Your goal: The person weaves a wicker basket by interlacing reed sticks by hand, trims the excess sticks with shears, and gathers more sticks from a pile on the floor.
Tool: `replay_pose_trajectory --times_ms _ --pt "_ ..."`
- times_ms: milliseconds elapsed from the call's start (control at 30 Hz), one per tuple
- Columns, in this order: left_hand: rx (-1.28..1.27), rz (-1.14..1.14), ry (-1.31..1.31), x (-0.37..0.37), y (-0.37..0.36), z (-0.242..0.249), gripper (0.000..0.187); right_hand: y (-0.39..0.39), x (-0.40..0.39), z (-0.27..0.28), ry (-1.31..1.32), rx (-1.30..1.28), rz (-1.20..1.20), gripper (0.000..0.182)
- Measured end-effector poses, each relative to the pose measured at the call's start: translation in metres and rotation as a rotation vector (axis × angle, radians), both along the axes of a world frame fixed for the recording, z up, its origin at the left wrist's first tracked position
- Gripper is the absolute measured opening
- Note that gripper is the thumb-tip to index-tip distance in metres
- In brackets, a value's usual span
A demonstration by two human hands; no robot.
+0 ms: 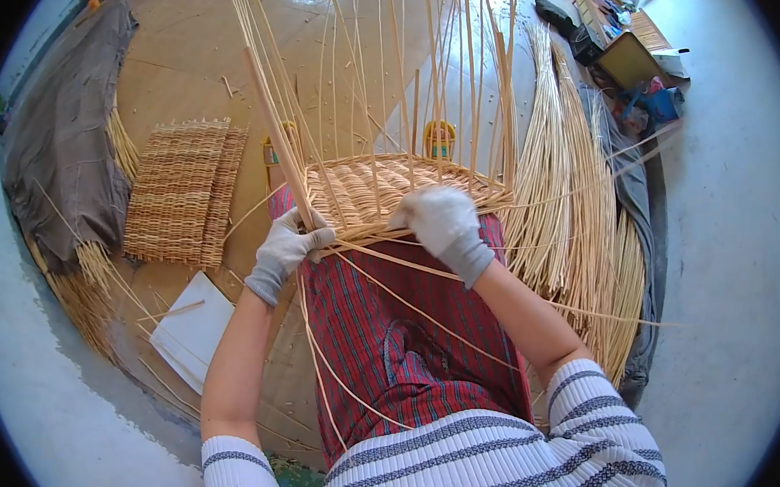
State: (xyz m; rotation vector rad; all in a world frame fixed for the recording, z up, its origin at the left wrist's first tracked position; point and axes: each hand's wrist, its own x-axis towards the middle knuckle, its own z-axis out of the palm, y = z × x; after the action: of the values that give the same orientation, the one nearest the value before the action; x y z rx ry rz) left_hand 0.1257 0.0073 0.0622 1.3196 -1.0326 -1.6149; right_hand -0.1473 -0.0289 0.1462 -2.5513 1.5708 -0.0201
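Atop striped cloth (pixel 358 304), wicker basket (pixel 393 185)

White ribbed top (pixel 442 471), dark-striped sleeves (pixel 606 423) — pale gloves (pixel 449 214), grey cuffs (pixel 267 285) on each hand (pixel 291 246).

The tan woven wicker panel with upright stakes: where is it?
The panel is just above the head view's centre, over the red striped cloth, with the white-gloved left hand and right hand at its near edge.

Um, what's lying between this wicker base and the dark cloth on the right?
Bundles of long pale rods lie between the wicker base and the dark cloth, in the head view.
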Motion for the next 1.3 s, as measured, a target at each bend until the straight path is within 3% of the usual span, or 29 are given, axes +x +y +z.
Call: replay_pose_trajectory --times_ms 33,100,133,200,233,267,333,367,433,533,567,600,633,700,767,933,1000,1067,1133,1167,1233,1300 --pt "-0.003 -0.01 -0.033 -0.001 0.0 0.009 0.026 -0.004 -0.001 -0.001 0.005 0.003 0.0 0.027" --pt "-0.021 0.017 -0.059 -0.003 0.001 0.008 0.027 -0.012 -0.001 -0.005 -0.193 -0.645 -0.158 0.03" --pt "-0.04 0.045 -0.086 -0.004 -0.001 0.008 0.028 -0.013 -0.002 -0.011 -0.195 -0.658 -0.161 0.03" --pt "-0.069 0.075 -0.108 -0.008 0.001 0.002 0.031 -0.009 -0.009 -0.026 -0.353 -0.006 -0.538 0.034" --pt "-0.086 0.114 -0.131 -0.009 0.0 -0.002 0.034 -0.012 -0.015 -0.03 -0.696 0.242 -0.54 0.029" --pt "-0.104 0.124 -0.123 -0.012 -0.003 -0.005 0.034 -0.023 -0.012 -0.03 -0.692 0.225 -0.526 0.029" --pt "-0.177 0.209 -0.22 -0.022 0.002 -0.011 0.04 -0.03 0.008 -0.035 -1.349 0.042 -0.223 0.038" --pt "-0.168 0.234 -0.334 -0.029 0.006 0.004 0.042 -0.033 0.027 -0.011 -1.062 0.088 -0.184 0.058" --pt "-0.209 0.265 -0.349 -0.034 0.006 -0.003 0.041 -0.052 0.075 0.014 -0.565 -0.445 0.13 0.071" --pt "-0.231 0.31 -0.336 -0.029 -0.001 -0.004 0.04 -0.106 0.131 -0.045 -0.673 -0.497 0.159 0.075" --pt "-0.216 0.293 -0.383 -0.023 -0.005 -0.008 0.04 -0.099 0.13 -0.027 -0.668 -0.501 0.172 0.075" --pt "-0.177 0.271 -0.421 -0.025 0.002 -0.015 0.04 -0.073 0.122 0.002 -0.725 -0.325 0.178 0.07" --pt "-0.147 0.26 -0.465 -0.028 0.01 0.024 0.041 -0.043 0.107 0.016 -0.775 -0.127 0.165 0.065" --pt "-0.163 0.276 -0.419 -0.027 0.009 0.002 0.042 -0.017 0.051 0.028 -0.656 -0.121 0.019 0.059" --pt "-0.197 0.302 -0.369 -0.025 0.005 -0.011 0.044 -0.018 -0.008 -0.023 -0.291 -0.16 -0.224 0.053" --pt "-0.092 0.304 -0.385 -0.027 0.007 0.008 0.046 0.01 0.039 -0.013 -0.317 -0.453 0.094 0.051" --pt "-0.126 0.33 -0.212 -0.026 0.003 -0.005 0.045 0.002 0.047 -0.018 -0.256 -0.259 0.091 0.056" --pt "-0.147 0.324 -0.251 -0.026 0.005 -0.012 0.044 0.005 0.044 -0.021 -0.175 -0.183 0.11 0.057" --pt "-0.133 0.353 -0.246 -0.027 0.005 -0.009 0.045 0.006 0.042 -0.019 -0.401 0.088 0.017 0.056" --pt "-0.137 0.355 -0.248 -0.026 0.004 -0.009 0.045 0.003 0.047 -0.026 -0.404 0.085 0.019 0.056" --pt "-0.147 0.351 -0.219 -0.026 0.005 -0.01 0.046 0.0 0.059 -0.044 -0.517 -0.08 0.028 0.055" --pt "-0.144 0.341 -0.278 -0.025 0.004 -0.002 0.046 -0.032 0.067 -0.014 -0.632 -0.239 0.133 0.057"
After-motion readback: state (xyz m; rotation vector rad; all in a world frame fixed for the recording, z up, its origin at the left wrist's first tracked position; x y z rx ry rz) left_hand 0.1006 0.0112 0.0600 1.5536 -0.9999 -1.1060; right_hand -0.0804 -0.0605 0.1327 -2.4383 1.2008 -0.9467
